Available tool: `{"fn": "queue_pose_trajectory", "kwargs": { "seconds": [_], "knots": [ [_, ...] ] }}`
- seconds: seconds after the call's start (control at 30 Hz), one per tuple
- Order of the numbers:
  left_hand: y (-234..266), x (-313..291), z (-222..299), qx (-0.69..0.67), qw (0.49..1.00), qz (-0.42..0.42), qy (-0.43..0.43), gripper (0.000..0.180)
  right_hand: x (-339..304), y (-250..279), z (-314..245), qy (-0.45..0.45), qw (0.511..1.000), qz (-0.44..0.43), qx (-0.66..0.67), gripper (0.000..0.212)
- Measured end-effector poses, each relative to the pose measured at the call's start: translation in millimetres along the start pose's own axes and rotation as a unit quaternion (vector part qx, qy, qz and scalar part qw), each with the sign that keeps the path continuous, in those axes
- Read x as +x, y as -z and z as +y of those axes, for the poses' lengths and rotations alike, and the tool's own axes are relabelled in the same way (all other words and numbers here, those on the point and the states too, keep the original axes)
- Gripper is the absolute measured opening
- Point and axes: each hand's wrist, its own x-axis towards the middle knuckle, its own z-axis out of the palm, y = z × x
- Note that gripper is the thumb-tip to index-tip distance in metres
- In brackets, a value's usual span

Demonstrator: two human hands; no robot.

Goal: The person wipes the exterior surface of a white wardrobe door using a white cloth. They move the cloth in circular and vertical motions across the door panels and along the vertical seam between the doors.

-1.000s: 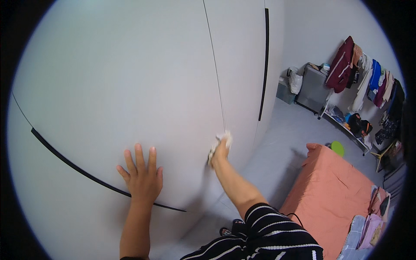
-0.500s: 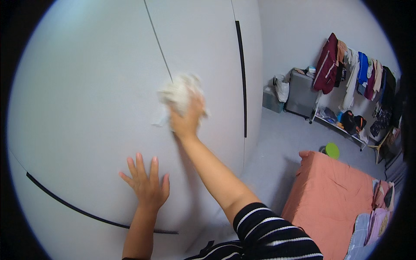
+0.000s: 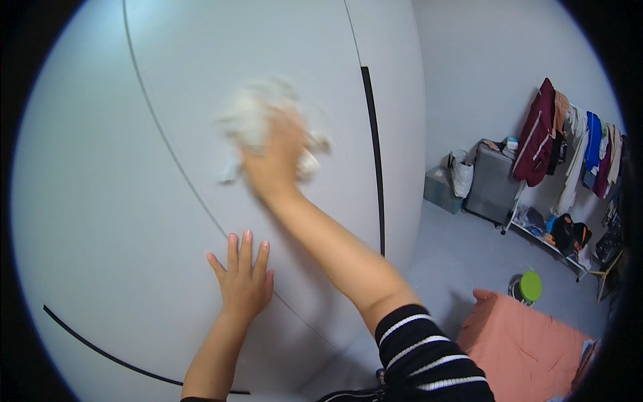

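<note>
A tall white wardrobe door (image 3: 87,174) fills the left and middle of the view, with thin seams and long black handle strips. My right hand (image 3: 278,157) presses a crumpled whitish cloth (image 3: 251,117) against the upper door, its fingers over the bunched fabric. Hand and cloth are smeared by motion, so the fingertips are hard to make out. Lower and to the left, my left hand (image 3: 244,285) lies flat on the door beside a seam, fingers spread, holding nothing.
An orange-covered bed (image 3: 529,348) stands at lower right, with a green-topped stool (image 3: 530,287) beyond it. Farther back are a grey suitcase (image 3: 490,184), a storage box (image 3: 442,191) and a rack hung with clothes (image 3: 536,144).
My right hand and the cloth have shifted left and slightly up in view. The view has also turned, with the bed and rack now lower. My left hand stays flat on the door.
</note>
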Motion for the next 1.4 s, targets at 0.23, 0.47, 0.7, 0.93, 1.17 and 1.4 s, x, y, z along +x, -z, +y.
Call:
{"fn": "queue_pose_trajectory", "kwargs": {
  "seconds": [0.23,0.47,0.7,0.93,1.17,1.4],
  "knots": [
    [-13.8,58.1,14.8,0.103,0.994,0.022,0.030,0.071,149.1,-22.0,-72.5,0.331,0.943,0.024,-0.025,0.073],
    [-27.6,63.4,17.3,0.182,0.983,0.025,0.015,0.070,99.4,32.1,120.4,0.095,0.973,0.204,-0.040,0.072],
    [-32.9,67.6,17.5,0.223,0.974,0.049,0.011,0.076,-253.4,93.3,293.1,-0.456,0.884,0.078,-0.058,0.065],
    [-35.0,61.7,13.9,0.234,0.971,0.051,0.013,0.071,-200.6,69.0,270.4,-0.340,0.933,0.089,-0.076,0.057],
    [-36.4,65.1,19.9,0.209,0.976,0.049,0.013,0.068,114.4,68.9,136.1,0.119,0.977,0.100,-0.145,0.078],
    [-35.8,65.5,16.2,0.194,0.979,0.066,0.009,0.069,2.4,85.2,231.4,-0.082,0.974,0.139,-0.161,0.077]
  ]
}}
